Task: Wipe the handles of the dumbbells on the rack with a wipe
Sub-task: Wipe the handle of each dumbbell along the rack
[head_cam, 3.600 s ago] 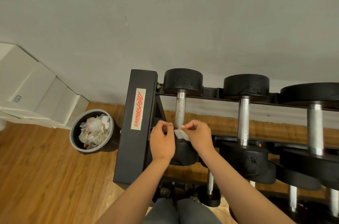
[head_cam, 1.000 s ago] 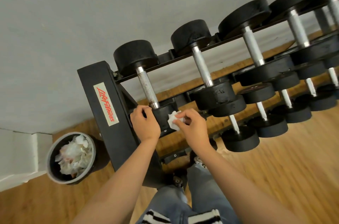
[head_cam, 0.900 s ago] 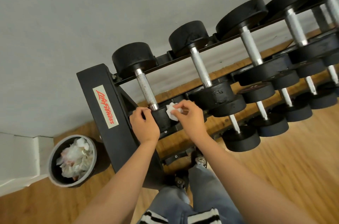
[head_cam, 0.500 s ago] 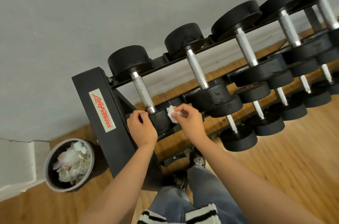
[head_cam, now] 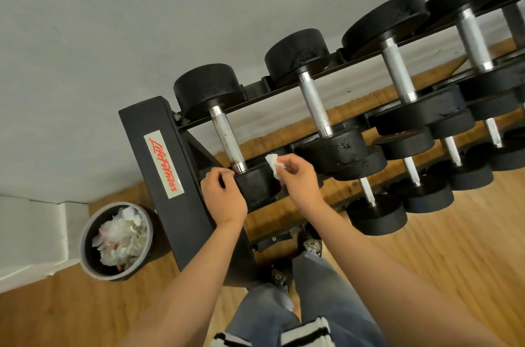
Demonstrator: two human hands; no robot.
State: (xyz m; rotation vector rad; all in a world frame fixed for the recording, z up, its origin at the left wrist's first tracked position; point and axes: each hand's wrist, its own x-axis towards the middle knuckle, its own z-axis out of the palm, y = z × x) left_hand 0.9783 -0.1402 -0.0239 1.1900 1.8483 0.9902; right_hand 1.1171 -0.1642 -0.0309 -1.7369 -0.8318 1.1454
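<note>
Head view: black steel rack (head_cam: 170,190), top tier.
My left hand (head_cam: 224,196): curled round near head of leftmost black, chrome-handled dumbbell (head_cam: 227,139).
My right hand (head_cam: 298,179): pinching crumpled white wipe (head_cam: 274,163), at that head's right edge, off the handle.

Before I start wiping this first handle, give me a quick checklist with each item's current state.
1. The wipe is held: ok, the right hand pinches it.
2. The left hand steadies the first dumbbell: ok, it grips the near head.
3. The wipe is on the handle: not ok, it is beside the near head.
4. The handle is unobstructed: ok, brown specks show.
5. The wipe is clean enough: cannot tell.
</note>
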